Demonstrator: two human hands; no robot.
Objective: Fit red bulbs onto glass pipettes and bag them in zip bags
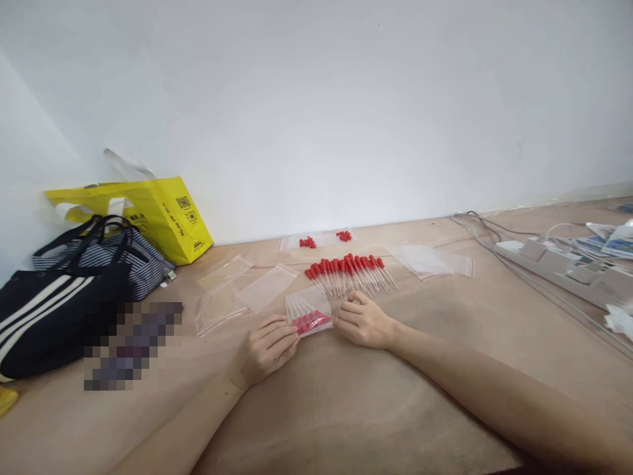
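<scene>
A clear zip bag (307, 305) lies on the table with several glass droppers inside, their red rubber bulbs (311, 321) toward me. My left hand (267, 346) is closed on the bag's near left corner. At the opposite corner my right hand (364, 322) has its fingers curled and pinched on the bag's edge. Just beyond the bag lies a row of loose droppers (351, 265), red bulbs pointing away and clear tips toward me. Flat zip bags (268, 287) rest to the left of it.
Against the wall lies a bag of red bulbs (307, 243). More clear bags (428, 261) are stacked to the right. A power strip (558, 267) with cables stands at the far right. At left are a yellow shopping bag (171, 218), a black bag (54, 323) and a blurred-out item (133, 346).
</scene>
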